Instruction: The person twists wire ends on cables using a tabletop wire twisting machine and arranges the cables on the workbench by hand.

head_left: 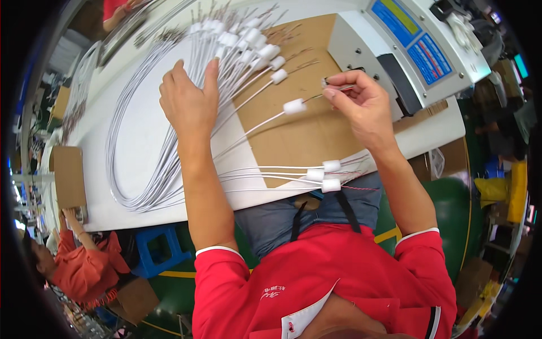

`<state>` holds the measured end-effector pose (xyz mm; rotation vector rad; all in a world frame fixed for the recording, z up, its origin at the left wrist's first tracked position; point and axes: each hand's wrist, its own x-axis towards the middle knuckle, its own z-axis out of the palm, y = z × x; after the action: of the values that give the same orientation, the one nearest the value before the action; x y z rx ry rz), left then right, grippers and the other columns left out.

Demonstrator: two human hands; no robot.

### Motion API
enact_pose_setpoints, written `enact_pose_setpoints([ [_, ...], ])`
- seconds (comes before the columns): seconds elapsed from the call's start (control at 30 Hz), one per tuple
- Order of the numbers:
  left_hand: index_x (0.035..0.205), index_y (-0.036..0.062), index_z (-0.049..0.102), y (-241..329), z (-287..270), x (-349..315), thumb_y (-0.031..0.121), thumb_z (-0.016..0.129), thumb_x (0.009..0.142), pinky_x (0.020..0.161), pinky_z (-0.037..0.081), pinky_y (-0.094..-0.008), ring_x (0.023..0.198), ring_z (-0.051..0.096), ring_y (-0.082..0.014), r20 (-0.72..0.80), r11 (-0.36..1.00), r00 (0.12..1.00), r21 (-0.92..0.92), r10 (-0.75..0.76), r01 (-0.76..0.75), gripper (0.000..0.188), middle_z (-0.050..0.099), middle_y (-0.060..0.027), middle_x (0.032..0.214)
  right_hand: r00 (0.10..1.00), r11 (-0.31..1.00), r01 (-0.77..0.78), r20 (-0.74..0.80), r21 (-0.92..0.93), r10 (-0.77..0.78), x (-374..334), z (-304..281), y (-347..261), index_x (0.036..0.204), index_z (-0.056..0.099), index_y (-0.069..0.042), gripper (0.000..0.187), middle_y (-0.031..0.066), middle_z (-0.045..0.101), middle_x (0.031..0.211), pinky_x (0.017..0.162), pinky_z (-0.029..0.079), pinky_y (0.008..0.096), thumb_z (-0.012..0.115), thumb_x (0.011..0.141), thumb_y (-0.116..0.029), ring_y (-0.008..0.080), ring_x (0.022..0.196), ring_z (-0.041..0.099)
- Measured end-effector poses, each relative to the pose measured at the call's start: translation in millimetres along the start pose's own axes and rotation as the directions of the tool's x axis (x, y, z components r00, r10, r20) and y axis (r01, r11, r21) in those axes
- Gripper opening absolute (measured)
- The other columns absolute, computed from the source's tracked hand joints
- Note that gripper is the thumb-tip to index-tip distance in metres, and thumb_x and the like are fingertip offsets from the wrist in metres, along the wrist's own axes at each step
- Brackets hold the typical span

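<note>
Over the white bench (141,113), the right hand (358,99) pinches wires (314,97); the left hand (189,104) spreads loosely above cables (159,176). Green floor (446,209) shows past the front edge.

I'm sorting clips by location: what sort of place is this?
Probably a factory assembly workshop: bundled white cables on a bench, a boxy machine, and a co-worker nearby.
</note>
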<state>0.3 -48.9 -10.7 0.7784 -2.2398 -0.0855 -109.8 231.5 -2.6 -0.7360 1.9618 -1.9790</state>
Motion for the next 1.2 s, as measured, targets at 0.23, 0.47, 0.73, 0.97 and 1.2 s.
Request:
enact_pose_setpoints([
  [0.23, 0.134, -0.0067, 0.062, -44, 16, 7, 0.069, 0.041, 0.103, 0.105, 0.044, -0.0564, 0.123, 0.06, -0.0418, 0.425, 0.875, 0.777, 0.352, -0.465, 0.331, 0.084, 0.065, -0.0282, 0.127, 0.998, 0.997, -0.054, 0.022, 0.057, 0.053, 2, 5, -7, 0.115, 0.067, 0.004, 0.022, 0.0083, 0.072, 0.101, 0.073, 0.06, 0.0258, 0.073, 0.097, -0.005, 0.0137, 0.089, 0.073],
  [0.47, 0.118, -0.002, 0.063, -52, 47, 2, 0.059, 0.046, 0.106, 0.091, 0.054, -0.0544, 0.113, 0.067, -0.0423, 0.374, 0.882, 0.832, 0.396, -0.41, 0.256, 0.064, 0.069, -0.0252, 0.122, 0.998, 0.994, -0.044, 0.048, 0.102, 0.039, -2, 6, -7, 0.118, 0.064, 0.006, 0.02, 0.0113, 0.071, 0.103, 0.076, 0.064, 0.0285, 0.067, 0.099, 0.0, 0.0173, 0.092, 0.075],
  [0.73, 0.108, 0.0003, 0.062, -46, 56, 3, 0.046, 0.05, 0.108, 0.083, 0.057, -0.0538, 0.098, 0.072, -0.0426, 0.357, 0.906, 0.868, 0.37, -0.344, 0.207, 0.048, 0.074, -0.0219, 0.105, 1.0, 0.988, -0.018, 0.025, 0.15, 0.015, -1, 2, 1, 0.117, 0.064, 0.007, 0.018, 0.012, 0.072, 0.104, 0.082, 0.064, 0.0293, 0.067, 0.101, 0.0, 0.0193, 0.092, 0.076],
  [0.97, 0.114, 0.0, 0.063, -35, 60, 8, 0.049, 0.047, 0.108, 0.087, 0.056, -0.0543, 0.107, 0.071, -0.0436, 0.378, 0.92, 0.868, 0.338, -0.323, 0.196, 0.052, 0.074, -0.0235, 0.112, 0.999, 0.991, 0.0, -0.038, 0.131, 0.005, 2, 0, 0, 0.113, 0.063, 0.007, 0.016, 0.0132, 0.072, 0.1, 0.081, 0.064, 0.0287, 0.067, 0.099, 0.0, 0.0187, 0.091, 0.077],
  [1.2, 0.118, -0.0008, 0.067, 10, 19, 1, 0.032, 0.074, 0.097, 0.094, 0.053, -0.0425, 0.109, 0.069, -0.0331, 0.06, 0.955, 0.985, -0.261, 0.164, -0.143, 0.04, 0.072, -0.0179, 0.115, 0.997, 0.99, -0.064, 0.058, 0.129, 0.057, 6, -1, -11, 0.12, 0.062, 0.007, 0.025, 0.0143, 0.072, 0.103, 0.082, 0.063, 0.0279, 0.071, 0.098, -0.001, 0.0193, 0.093, 0.076],
])
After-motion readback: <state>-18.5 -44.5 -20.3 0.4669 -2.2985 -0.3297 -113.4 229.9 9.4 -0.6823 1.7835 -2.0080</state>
